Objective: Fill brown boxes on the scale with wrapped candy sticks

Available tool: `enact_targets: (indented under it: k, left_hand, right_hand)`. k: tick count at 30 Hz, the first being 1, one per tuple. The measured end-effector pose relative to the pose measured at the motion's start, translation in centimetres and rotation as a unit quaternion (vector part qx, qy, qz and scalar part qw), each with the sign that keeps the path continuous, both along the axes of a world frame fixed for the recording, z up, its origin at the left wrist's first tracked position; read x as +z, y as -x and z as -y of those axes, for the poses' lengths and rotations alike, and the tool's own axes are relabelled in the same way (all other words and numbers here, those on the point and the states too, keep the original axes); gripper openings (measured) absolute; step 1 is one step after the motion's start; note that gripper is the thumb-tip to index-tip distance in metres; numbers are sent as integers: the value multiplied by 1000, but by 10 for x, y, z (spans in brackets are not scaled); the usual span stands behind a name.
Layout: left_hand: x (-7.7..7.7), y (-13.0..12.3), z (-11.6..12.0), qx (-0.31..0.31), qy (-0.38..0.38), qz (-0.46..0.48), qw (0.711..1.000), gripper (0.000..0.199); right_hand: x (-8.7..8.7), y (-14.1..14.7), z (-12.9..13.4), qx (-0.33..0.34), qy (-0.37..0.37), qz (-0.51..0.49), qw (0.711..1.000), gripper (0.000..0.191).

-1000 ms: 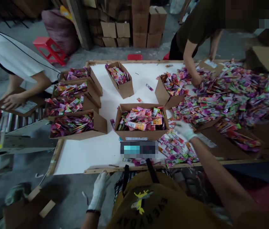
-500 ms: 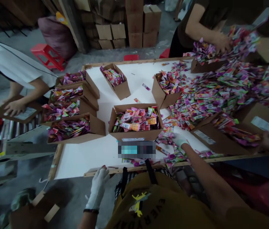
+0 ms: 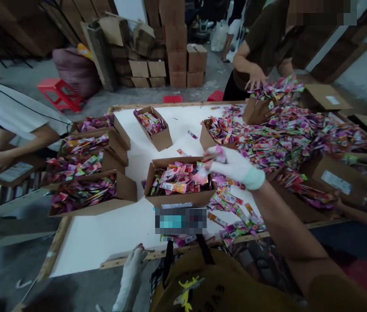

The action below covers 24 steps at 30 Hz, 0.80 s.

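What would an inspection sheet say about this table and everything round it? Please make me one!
Surface: white tabletop with a wooden strip along its edges.
Job's things: open box holding small packets; filled boxes in a row at the left; big heap of packets at the right.
Clutter: loose packets beside the open box; a single packet farther back.
Hands: right hand, gloved, blurred, pinching packets at the open box's right side; left hand, gloved, at the table's near edge.
Cables: thin dark cord across a co-worker's white shirt; its use can't be told.
Surroundings: co-worker in a dark shirt, red stool, stacked cartons.
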State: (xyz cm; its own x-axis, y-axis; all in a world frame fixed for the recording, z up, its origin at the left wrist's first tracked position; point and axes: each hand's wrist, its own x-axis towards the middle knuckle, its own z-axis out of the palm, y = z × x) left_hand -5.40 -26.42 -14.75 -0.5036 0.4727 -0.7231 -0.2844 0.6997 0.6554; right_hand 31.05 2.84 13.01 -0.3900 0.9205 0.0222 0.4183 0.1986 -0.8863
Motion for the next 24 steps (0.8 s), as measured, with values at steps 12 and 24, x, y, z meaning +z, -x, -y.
enact_targets:
  k: [12, 24]
  left_hand:
    - [59, 53, -34, 140, -106, 10, 984, 33]
    - [180, -1, -227, -235, -258, -129, 928, 45]
  right_hand:
    - [-27, -59, 11, -95, -58, 133, 985, 32]
    - [-73, -27, 29, -95, 73, 201, 972, 36]
